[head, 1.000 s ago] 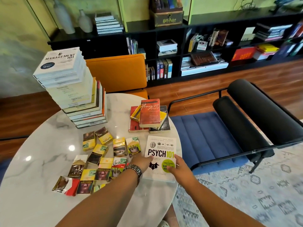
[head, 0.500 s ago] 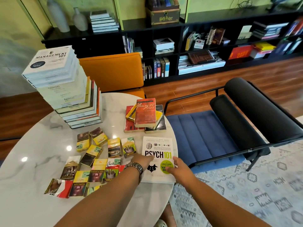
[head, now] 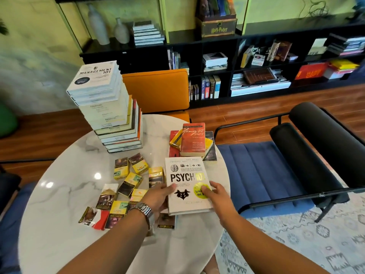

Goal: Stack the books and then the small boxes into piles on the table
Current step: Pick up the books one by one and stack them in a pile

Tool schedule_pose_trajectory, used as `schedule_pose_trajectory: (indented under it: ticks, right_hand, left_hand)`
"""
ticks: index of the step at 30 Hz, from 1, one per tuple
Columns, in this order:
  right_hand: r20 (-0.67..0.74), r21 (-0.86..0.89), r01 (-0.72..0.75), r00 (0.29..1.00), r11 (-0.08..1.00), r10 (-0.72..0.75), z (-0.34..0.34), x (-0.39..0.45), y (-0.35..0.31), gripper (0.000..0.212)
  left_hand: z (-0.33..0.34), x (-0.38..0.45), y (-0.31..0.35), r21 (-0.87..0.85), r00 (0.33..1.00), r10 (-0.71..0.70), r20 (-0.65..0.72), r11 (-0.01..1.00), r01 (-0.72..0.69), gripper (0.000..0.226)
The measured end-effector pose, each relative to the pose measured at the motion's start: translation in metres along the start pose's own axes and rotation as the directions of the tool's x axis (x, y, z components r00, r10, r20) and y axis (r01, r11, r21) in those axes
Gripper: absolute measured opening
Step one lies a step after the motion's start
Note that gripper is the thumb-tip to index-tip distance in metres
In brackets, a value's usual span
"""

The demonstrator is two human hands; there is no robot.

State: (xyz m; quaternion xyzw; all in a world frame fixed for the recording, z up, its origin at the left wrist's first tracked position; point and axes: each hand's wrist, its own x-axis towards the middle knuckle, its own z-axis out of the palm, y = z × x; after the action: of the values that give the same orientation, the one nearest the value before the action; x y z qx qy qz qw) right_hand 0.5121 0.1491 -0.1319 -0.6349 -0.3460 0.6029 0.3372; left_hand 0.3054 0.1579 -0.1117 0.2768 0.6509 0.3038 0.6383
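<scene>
**Both hands on the PSYCH 101 book**

The left hand [head: 158, 196] and the right hand [head: 216, 194] hold the white PSYCH 101 book [head: 186, 182] by its near end, one at each side. The left grip is closed on the book's left edge, thumb on the cover and fingers underneath. The right grip is closed on the right part, thumb pressed on the yellow circle of the cover. The book's near end is raised off the desk [head: 59, 204], with a small box [head: 166, 221] showing beneath it; whether the far end touches the desk cannot be told. A metal watch [head: 145, 209] sits on the left wrist.

Just beyond the book lies a loose heap [head: 192, 143] of a few books, topped by a red Henry VI paperback. At the far left of the desk stands a tall stack [head: 110, 109] of books with MANAGEMENT 101 on top, the upper white part leaning a little left of the lower part.

Small boxes [head: 128, 180], mostly yellow and dark, lie scattered flat and unstacked on the desk left of the PSYCH book, some touching each other.

An orange chair [head: 158, 89] stands behind the desk, and a blue and black chair [head: 276, 171] to the right
</scene>
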Motion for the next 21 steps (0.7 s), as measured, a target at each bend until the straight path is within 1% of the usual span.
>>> schedule_pose_trajectory:
  ticks: [1, 3, 6, 9, 12, 16, 19, 21]
  right_hand:
    - [0.061, 0.012, -0.019, 0.998, 1.000, 0.018, 0.012, -0.002, -0.008, 0.028]
    - [0.143, -0.012, 0.001, 0.990, 1.000, 0.001, 0.029, -0.003, -0.023, 0.027]
    - [0.170, 0.001, 0.089, 0.981, 0.996, -0.088, 0.062, -0.002, -0.050, 0.027]
    - [0.188, 0.081, 0.134, 0.971, 0.988, -0.148, 0.092, -0.002, -0.082, 0.021]
    - [0.216, 0.115, 0.203, 0.950, 0.972, -0.224, 0.122, -0.004, -0.115, 0.020]
    - [0.254, 0.133, 0.310, 0.907, 0.941, -0.335, 0.155, -0.008, -0.167, 0.021]
    - [0.324, 0.150, 0.368, 0.859, 0.918, -0.398, 0.181, -0.006, -0.209, 0.024]
    - [0.340, 0.154, 0.387, 0.843, 0.909, -0.417, 0.198, -0.005, -0.235, 0.024]
  left_hand:
    - [-0.012, -0.004, 0.004, -0.018, 1.000, 0.026, -0.014, 0.999, -0.026, 0.026]
    - [-0.029, -0.012, 0.013, -0.036, 0.996, 0.093, -0.018, 0.995, -0.093, 0.025]
    - [-0.059, -0.028, 0.025, -0.126, 0.983, 0.183, -0.034, 0.975, -0.185, 0.028]
    - [-0.085, -0.048, 0.040, -0.204, 0.969, 0.236, 0.068, 0.954, -0.218, 0.037]
    - [-0.116, -0.063, 0.062, -0.180, 0.931, 0.339, 0.133, 0.933, -0.313, 0.052]
    - [-0.152, -0.075, 0.105, -0.207, 0.869, 0.492, 0.053, 0.857, -0.473, 0.062]
    - [-0.178, -0.080, 0.140, -0.260, 0.830, 0.558, -0.001, 0.801, -0.539, 0.056]
    - [-0.193, -0.081, 0.163, -0.255, 0.805, 0.591, -0.046, 0.772, -0.582, 0.048]
